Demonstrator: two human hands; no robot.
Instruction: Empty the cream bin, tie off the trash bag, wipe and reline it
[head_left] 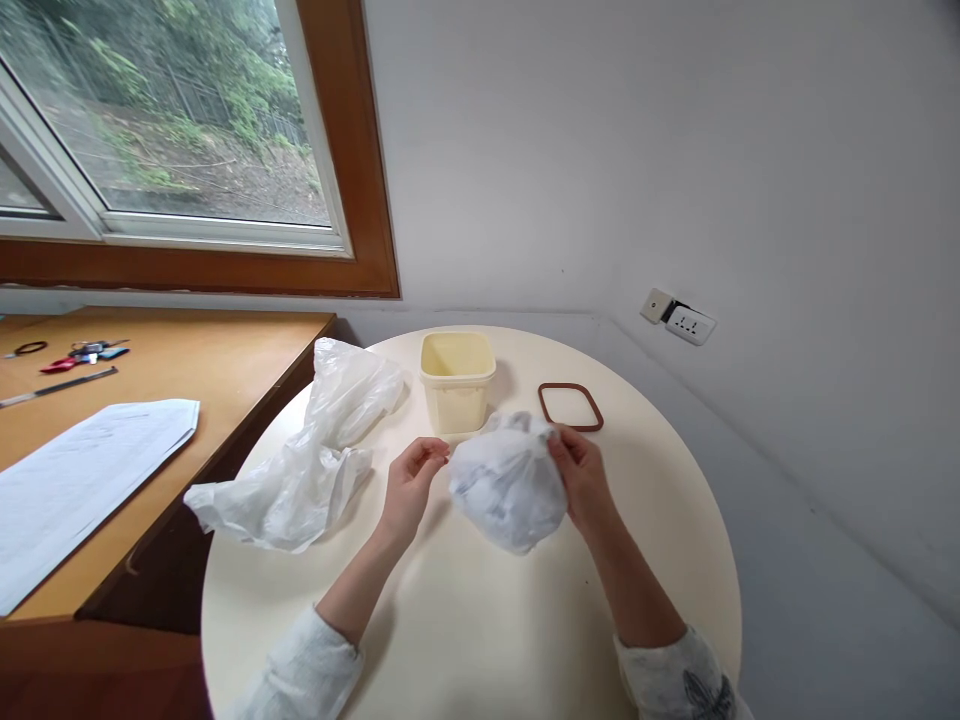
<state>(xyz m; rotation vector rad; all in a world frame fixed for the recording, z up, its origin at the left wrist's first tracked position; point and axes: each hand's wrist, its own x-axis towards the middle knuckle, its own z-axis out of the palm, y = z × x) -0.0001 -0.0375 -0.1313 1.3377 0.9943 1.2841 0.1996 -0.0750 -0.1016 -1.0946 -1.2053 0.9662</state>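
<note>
A full white plastic bag [510, 485], gathered at its top, hangs above the round table in front of me. My right hand [585, 480] pinches the gathered top of the bag at its right side. Just left of the bag is my left hand [415, 480], with fingers curled and fingertips pressed together. Whatever those fingertips may hold is too small to make out. Behind the bag stands a cream plastic bin [459, 400], upright with its mouth uncovered. A brown rounded-square ring [598, 420] lies flat beyond my right hand.
On the left of the round table [525, 640] lies a crumpled, translucent plastic bag [300, 480]. A wooden desk [225, 360] adjoins the table, bearing papers [90, 480], keys [90, 350] and a dark strip [60, 387]. A wall socket [690, 325] is at the right.
</note>
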